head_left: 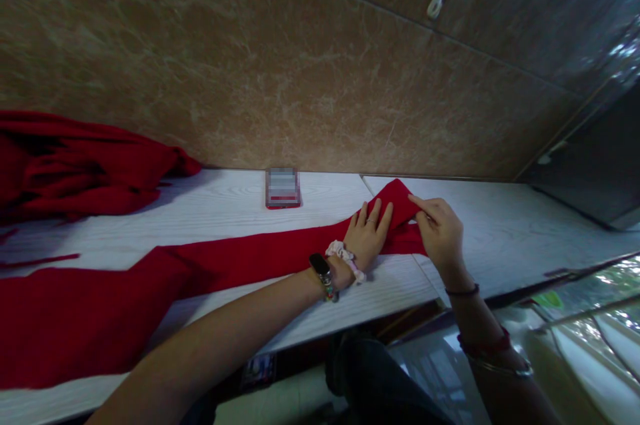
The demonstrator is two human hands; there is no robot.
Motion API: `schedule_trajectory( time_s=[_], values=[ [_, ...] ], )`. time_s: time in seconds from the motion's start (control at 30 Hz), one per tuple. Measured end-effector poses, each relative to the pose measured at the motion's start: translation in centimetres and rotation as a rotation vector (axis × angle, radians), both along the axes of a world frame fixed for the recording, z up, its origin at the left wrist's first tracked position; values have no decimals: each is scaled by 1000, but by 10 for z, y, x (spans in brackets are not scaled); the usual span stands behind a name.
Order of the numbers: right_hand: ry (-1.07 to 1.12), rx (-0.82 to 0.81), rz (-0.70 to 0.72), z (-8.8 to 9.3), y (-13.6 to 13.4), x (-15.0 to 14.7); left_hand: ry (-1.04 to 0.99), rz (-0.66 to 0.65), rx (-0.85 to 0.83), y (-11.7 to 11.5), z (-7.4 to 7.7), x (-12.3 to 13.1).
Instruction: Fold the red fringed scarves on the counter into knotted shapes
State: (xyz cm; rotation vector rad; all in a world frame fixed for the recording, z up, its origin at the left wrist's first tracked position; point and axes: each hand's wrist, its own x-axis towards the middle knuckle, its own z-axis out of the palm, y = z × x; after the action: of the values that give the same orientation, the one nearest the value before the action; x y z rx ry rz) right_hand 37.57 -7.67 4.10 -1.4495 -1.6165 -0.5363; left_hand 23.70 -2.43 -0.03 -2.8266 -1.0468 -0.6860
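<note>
pressing the long red cloth (270, 255) flat, the left hand (369, 235) lies palm down on it, fingers spread and gripping nothing. the right hand (440, 232) is narrowed, thumb and forefinger appearing to pinch the edge of the turned-over end; its other fingers are curled in. the cloth rests on the white surface (225, 205), its long axis running left to right, roughly along the wall (250, 78), and nearly all its length lies to the left of both hands, widening toward the left edge of view. the relation that matters is at the right end: the fold peaks toward the wall, with the right hand nearer the tip and the left just inward of it. a bunched red cloth (90, 172) sits well apart, far left.
</note>
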Motion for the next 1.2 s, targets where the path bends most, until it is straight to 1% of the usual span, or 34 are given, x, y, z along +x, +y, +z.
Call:
schedule_trajectory(
  time_s=[0.07,0.17,0.2,0.27,0.33,0.4,0.5,0.6,0.67,0.73,0.83,1.0,1.1,1.2],
  values=[
    [-111,-95,-1,-5,-3,13,36,-23,-54,0,-1,-4],
    [-250,-302,63,-22,-8,35,126,-70,-138,4,-8,-7],
    [-279,-349,74,-28,-9,41,149,-81,-156,7,-12,-8],
    [-316,-390,69,-37,-10,47,177,-102,-174,12,-17,-8],
    [-341,-383,50,-41,-11,48,199,-125,-180,17,-18,-10],
    [-361,-367,29,-37,-11,45,223,-154,-184,20,-14,-13],
    [-369,-315,-13,-23,-15,40,208,-208,-188,25,-1,-20],
    [-354,-276,-30,-12,-20,38,202,-325,-191,34,12,-27],
    [-358,-312,-31,-10,-22,37,237,-378,-182,40,17,-29],
    [-377,-365,-30,-11,-22,38,276,-401,-161,44,20,-30],
    [-405,-409,-17,-17,-20,41,325,-423,-118,45,18,-31],
    [-447,-443,41,-21,-17,45,361,-464,-38,41,4,-32],
    [-459,-395,32,-22,-18,46,321,-472,-7,42,2,-30],
    [-452,-326,21,-25,-17,48,261,-465,31,43,6,-28]
  ],
)
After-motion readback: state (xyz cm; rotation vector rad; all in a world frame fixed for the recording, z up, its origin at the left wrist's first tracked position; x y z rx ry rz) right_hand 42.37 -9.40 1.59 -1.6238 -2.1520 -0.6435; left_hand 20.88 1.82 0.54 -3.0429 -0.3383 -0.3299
